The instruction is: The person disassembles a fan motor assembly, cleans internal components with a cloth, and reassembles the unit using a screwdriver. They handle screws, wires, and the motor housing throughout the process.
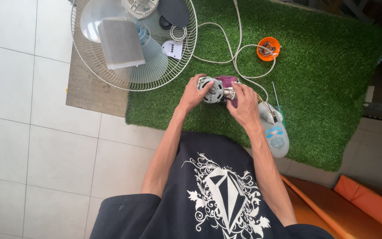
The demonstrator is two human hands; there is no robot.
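Observation:
A round silver fan motor (213,90) rests on a green artificial grass mat (315,88), with a dark purple cloth (227,81) behind it. My left hand (194,94) grips the motor's left side. My right hand (244,102) holds its right end, fingers around the shaft housing. Thin coloured wires run from the motor to a light grey fan body shell (276,132) lying just right of my right wrist.
A white wire fan guard (133,44) lies at the upper left holding translucent blades, a grey block and small parts. A white cable (237,48) loops across the mat. An orange bowl (268,48) holds small hardware. A green-handled screwdriver (276,98) lies by the shell.

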